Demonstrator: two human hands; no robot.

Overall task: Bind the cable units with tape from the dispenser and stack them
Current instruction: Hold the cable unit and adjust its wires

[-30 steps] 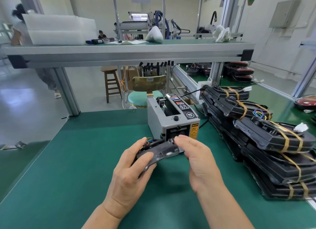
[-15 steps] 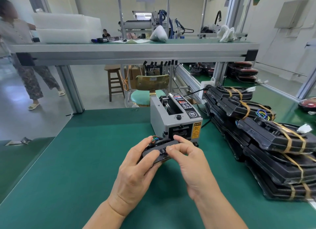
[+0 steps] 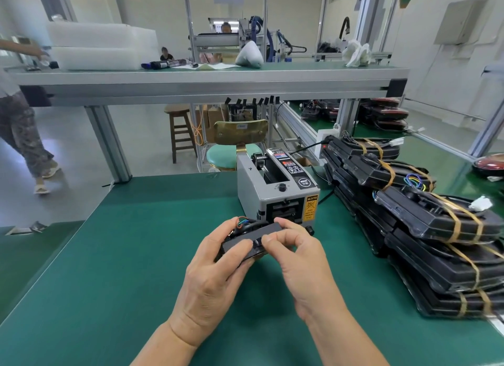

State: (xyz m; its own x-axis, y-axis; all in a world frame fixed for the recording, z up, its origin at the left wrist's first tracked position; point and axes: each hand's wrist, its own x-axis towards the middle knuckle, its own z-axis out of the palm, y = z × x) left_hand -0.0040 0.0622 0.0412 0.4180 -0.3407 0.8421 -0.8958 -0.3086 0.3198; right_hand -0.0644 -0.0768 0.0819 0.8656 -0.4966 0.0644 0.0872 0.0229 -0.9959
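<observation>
Bench: green mat (image 3: 109,256) fills the foreground, with factory floor beyond it.
Dispenser: grey tape dispenser (image 3: 275,191) sits mid-bench, slot facing the person, just behind the hands.
Cable unit: black cable unit (image 3: 253,233) is up off the mat, held between both hands right in front of the slot; coloured wires (image 3: 241,223) poke out at its far left end.
Left hand: left hand (image 3: 215,278) wraps the unit's left end, thumb across the top face.
Right hand: right hand (image 3: 297,259) curls over the right end, thumb and forefinger pinching at the unit's middle; whether tape sits under them, I cannot tell.
Stack: bound units (image 3: 436,229) are piled along the right edge with tan tape bands (image 3: 461,225) around them, well apart from the hands.
Background: metal shelf (image 3: 207,79) spans overhead, with a wooden stool (image 3: 180,131) and green-seated chair (image 3: 229,154) beneath, and a person (image 3: 19,131) mid-stride at far left.
</observation>
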